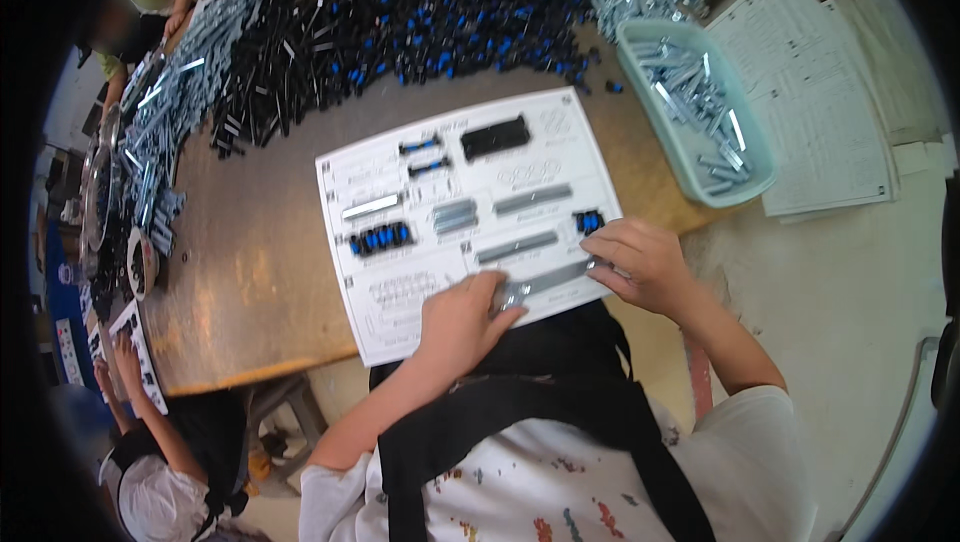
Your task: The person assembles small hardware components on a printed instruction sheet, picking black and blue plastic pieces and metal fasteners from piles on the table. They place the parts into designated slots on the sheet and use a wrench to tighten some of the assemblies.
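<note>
Grey strip [555, 279], one piece, lies above the lower part of a white printed sheet [345, 277], between the person's two hands. Its long axis runs roughly left to right, slanting so that the right end sits farther from the body, much in line with the sheet's lower edge. It looks flat, narrow and smooth, with a glossy glint near the left end.

The right hand [640, 264] has a close grip on the strip's right end, thumb below and fingers above. The left hand [460, 327] has its thumb and index finger set narrowly apart at the left end; whether that grip is tight I cannot tell.

Spread on the sheet are one black ribbed block [495, 137], two short black-and-blue pieces [428, 167], one row of black-and-blue parts [381, 238], one black-and-blue cluster [589, 222] just beside the right hand's fingers, one bright silver bar [372, 206] and a small bundle of grey bars [455, 215] too blurred to count.

On the brown, worn-looking table [250, 272] are one heap of black and blue parts [430, 12], loose and past counting, and long silvery pieces [165, 132] piled at the left. One pale green tub [690, 187], with rounded corners, holds many shiny bars [690, 92]. At the lower left, one co-worker [165, 462] reaches over another sheet [150, 372].
</note>
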A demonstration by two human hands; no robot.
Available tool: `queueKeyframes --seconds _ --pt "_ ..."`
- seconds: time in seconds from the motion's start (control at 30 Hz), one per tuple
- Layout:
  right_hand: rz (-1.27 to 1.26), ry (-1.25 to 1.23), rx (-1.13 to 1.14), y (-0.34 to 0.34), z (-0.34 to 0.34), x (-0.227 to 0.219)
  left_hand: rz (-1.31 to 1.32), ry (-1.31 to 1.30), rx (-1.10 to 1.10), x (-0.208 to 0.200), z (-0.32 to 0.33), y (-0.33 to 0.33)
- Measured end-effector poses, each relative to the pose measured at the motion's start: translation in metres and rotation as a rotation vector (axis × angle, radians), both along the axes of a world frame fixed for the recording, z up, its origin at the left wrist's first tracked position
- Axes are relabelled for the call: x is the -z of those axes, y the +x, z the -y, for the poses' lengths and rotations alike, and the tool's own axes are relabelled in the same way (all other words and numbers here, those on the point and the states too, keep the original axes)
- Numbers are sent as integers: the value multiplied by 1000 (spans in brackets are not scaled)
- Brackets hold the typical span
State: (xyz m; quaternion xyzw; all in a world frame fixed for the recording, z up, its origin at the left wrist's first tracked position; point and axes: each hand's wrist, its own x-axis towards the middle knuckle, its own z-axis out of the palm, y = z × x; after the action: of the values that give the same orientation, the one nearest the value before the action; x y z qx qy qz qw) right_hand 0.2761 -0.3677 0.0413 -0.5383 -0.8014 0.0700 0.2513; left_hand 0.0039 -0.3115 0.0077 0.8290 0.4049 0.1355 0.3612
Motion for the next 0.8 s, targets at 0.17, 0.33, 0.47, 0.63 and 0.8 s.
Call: queueKeyframes --seconds 0.17,0.33,0.47,0.63,0.8 --pt "-95 4 248 20 -78 -38 -10 -81 10 -11 -7 -3" --pt "110 -25 352 52 -165 16 145 -181 -119 -23 -5 -31" --pt "332 -229 464 38 -188 24 272 -25 -500 3 15 -104" --pt "420 -321 555 29 -198 19 357 -225 -887 12 43 -159" --pt "235 -331 570 33 -205 11 497 -536 -982 14 65 -155"
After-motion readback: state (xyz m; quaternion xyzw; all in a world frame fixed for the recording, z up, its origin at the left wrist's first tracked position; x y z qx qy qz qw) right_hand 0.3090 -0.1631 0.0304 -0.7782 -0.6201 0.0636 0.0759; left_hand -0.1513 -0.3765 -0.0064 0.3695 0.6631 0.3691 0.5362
